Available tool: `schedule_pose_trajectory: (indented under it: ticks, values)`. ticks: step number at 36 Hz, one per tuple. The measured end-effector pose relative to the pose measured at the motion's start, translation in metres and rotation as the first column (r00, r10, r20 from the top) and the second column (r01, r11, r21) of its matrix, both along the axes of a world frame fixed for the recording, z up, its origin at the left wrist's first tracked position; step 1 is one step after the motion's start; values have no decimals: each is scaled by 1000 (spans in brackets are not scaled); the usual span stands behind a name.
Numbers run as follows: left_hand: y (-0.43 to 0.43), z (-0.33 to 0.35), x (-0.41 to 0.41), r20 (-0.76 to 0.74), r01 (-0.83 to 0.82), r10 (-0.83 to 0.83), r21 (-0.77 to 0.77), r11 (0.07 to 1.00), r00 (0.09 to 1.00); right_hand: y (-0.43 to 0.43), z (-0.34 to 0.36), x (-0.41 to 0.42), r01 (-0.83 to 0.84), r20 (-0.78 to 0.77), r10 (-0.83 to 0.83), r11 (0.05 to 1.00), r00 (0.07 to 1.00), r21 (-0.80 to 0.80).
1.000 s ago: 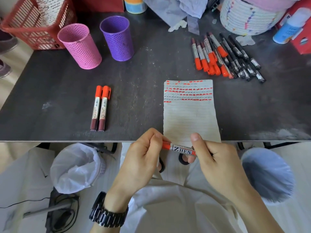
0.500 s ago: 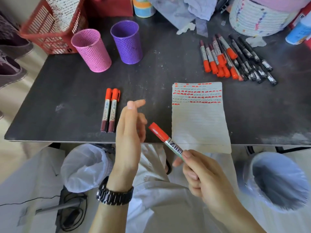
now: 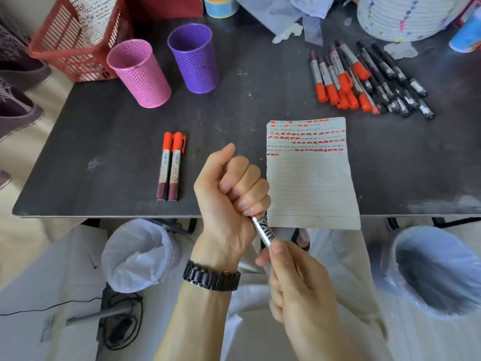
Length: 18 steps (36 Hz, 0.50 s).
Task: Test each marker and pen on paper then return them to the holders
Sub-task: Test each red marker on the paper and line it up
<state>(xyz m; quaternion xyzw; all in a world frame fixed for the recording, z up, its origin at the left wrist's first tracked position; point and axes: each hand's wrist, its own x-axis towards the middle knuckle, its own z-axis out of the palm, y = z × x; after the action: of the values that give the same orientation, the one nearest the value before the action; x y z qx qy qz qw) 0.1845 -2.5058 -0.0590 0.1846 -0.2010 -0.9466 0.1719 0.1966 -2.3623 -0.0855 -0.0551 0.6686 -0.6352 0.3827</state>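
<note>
Head view, lower centre of the frame: left hand (image 3: 231,188) now fisted around the orange cap end of the marker (image 3: 263,229), fingers curled tight, only a sliver of orange showing below the little finger. Half a second back, open and hovering clear of the cap; now wrapped over it. Right hand (image 3: 299,280) pinching the silver barrel lower down, thumb on top, other fingers curled beneath. Marker held in the air just off the near table edge (image 3: 104,213), tilted, beside the lower left corner of the paper (image 3: 312,183).

Probably a cap pull about to happen: both ends gripped, nothing separated yet. Cannot tell from here whether the cap has loosened at all. So testing of this marker not yet started.

Elsewhere: rows of orange dashes across the upper part of the paper, lined space below left blank. Two orange markers (image 3: 170,166) lying side by side at centre left, parallel and touching. Untested-looking pile of orange and black pens (image 3: 364,79) at upper right. Pink holder (image 3: 139,74) and purple holder (image 3: 194,58) standing upright at upper left, just beside each other, with no pens visible inside. Returning to the holders evidently not begun.
</note>
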Motion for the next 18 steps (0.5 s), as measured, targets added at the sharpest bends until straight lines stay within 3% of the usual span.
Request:
schedule_pose_trajectory:
  ticks: [5, 10, 14, 18]
  values:
    - [-1, 3, 4, -72, 48, -46, 24, 999, 996, -1, 11, 4, 75, 83, -73, 997, 994, -15]
    - [-1, -3, 15, -49, -4, 5, 32, 999, 999, -4, 13, 9, 73, 160, -74, 997, 984, 11]
    - [-2, -13, 31, -42, -53, 57, 90, 995, 997, -6, 11, 16, 16, 154, -25, 998, 988, 63]
    - [-12, -11, 39, -21, -115, 115, -6, 993, 993, -9, 10, 1, -152, 86, 146, 986, 986, 64]
